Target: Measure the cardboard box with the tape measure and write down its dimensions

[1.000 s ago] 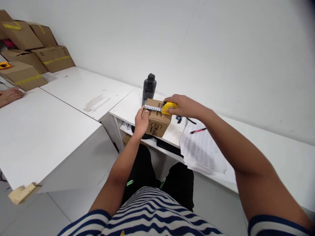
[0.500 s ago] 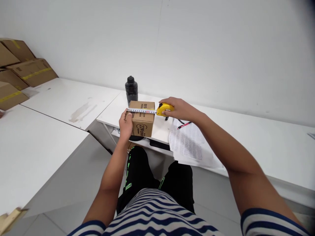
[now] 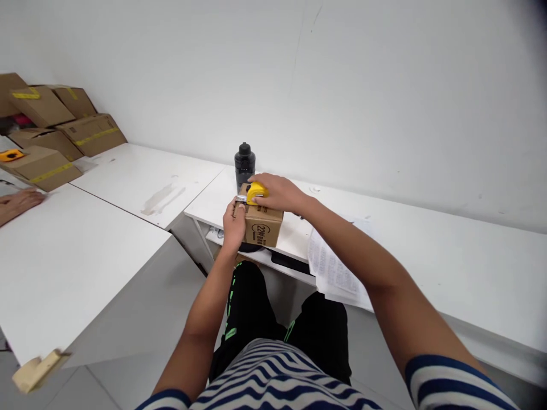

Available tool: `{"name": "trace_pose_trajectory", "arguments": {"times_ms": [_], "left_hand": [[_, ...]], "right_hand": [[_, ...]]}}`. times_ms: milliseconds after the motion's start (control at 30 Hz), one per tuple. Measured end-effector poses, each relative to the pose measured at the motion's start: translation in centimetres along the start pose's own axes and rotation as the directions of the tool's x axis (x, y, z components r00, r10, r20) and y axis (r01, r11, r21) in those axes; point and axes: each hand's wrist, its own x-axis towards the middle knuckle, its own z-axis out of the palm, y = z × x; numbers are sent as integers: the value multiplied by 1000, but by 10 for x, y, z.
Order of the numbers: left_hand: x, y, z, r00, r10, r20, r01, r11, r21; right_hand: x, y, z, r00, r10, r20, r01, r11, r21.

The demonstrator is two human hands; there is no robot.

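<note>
A small brown cardboard box [image 3: 262,229] with printed marks stands near the front edge of a white desk [image 3: 427,256]. My left hand [image 3: 234,219] presses against the box's left side, thumb pinching the metal tip of a tape at the top corner. My right hand [image 3: 277,192] lies on top of the box, closed around a yellow tape measure [image 3: 255,192]. Only a very short bit of tape shows between the two hands.
A black bottle [image 3: 244,162] stands just behind the box. Printed sheets of paper [image 3: 337,270] lie to the right, overhanging the desk's edge. Several taped cardboard boxes [image 3: 51,122] are stacked at the far left. Another person's hand [image 3: 19,202] rests on the left table.
The tape, stretched across the box top half a second ago, has drawn back in. My right hand has moved left with the tape measure onto the box, close to my left hand.
</note>
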Motion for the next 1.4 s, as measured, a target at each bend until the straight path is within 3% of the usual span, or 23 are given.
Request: {"name": "trace_pose_trajectory", "arguments": {"times_ms": [233,467,567,667,733,800,867,967,1033,1067,1133,1167,1233,1300,1400], "left_hand": [[-5,-1,-3,998,20,61,-17,998,-52],[-3,-3,0,997,-42,63,50,989,-142],[3,-3,2,999,-25,39,28,997,-71],[8,8,0,995,103,15,-104,985,136],[5,23,-3,963,259,71,-268,917,296],[-4,43,-7,904,383,189,-427,810,402],[-21,60,-11,854,437,284,-520,740,427],[-61,66,-12,798,420,432,-572,754,325],[-91,54,-5,747,340,571,-541,810,227],[-106,44,1,724,270,635,-490,849,197],[-129,24,21,654,129,746,-384,906,180],[-137,14,34,612,83,786,-352,919,178],[-147,0,64,544,39,838,-326,930,168],[-147,-9,95,506,21,862,-297,943,151],[-139,-14,141,498,-11,867,-177,978,114]], "right_hand": [[29,-16,22,998,-57,19,57,998,14],[14,-12,20,1000,-28,6,28,994,106],[1,2,14,999,-15,-41,21,989,144],[-8,15,7,996,-22,-85,36,986,163],[-17,17,4,991,-41,-131,64,982,175],[-36,11,2,977,-74,-201,119,969,219],[-69,1,3,956,-91,-280,177,938,298],[-136,-2,6,938,-69,-339,221,873,434],[-179,15,6,968,-87,-237,199,839,506],[-195,31,5,987,-59,-147,127,849,514],[-214,75,2,980,199,-33,-171,908,381],[-217,100,1,925,375,-66,-353,908,225],[-213,149,2,793,594,-134,-609,782,-134],[-203,186,5,746,666,-15,-632,700,-334],[-194,213,9,752,659,24,-611,710,-351]]}}
